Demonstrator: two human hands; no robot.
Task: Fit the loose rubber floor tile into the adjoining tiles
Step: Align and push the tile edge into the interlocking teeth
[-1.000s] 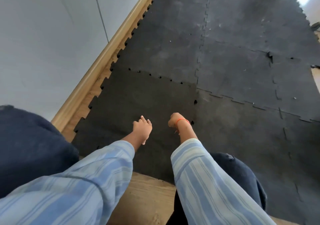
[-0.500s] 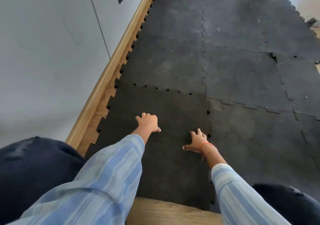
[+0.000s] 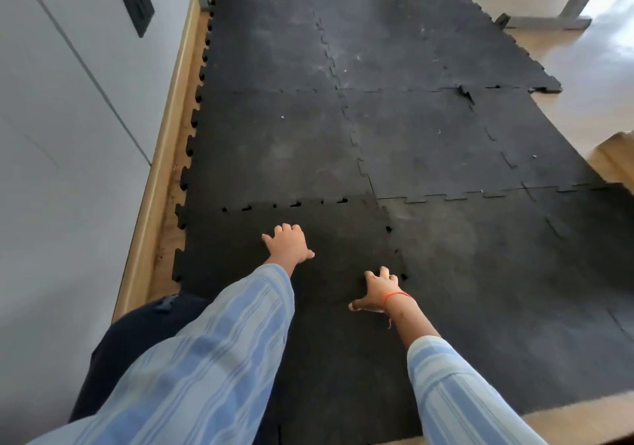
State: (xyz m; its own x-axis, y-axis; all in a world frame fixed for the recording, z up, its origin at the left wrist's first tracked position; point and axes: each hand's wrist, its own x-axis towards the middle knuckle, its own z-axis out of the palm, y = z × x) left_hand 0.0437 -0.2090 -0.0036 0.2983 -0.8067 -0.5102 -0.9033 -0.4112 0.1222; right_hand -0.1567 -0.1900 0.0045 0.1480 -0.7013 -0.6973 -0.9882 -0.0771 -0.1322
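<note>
Right hand (image 3: 379,292) splayed flat, holding nothing, pressing loose tile (image 3: 274,273) at its right seam. Left hand (image 3: 286,244) likewise flat, farther in. Beyond it, far seam (image 3: 284,203) gaps remain against adjoining tiles (image 3: 274,142): partly seated, pressing left.

2 hands: left hand (image 3: 287,245), right hand (image 3: 378,292); 1 loose tile (image 3: 240,238); 1 wall plate (image 3: 137,3).

Black loose tile (image 3: 240,259) lies flat, far edge gapped against adjoining tiles (image 3: 274,142).

Black rubber tiles (image 3: 274,142), blue-striped sleeves (image 3: 212,359), orange wrist thread (image 3: 398,295), grey wall (image 3: 68,136).
</note>
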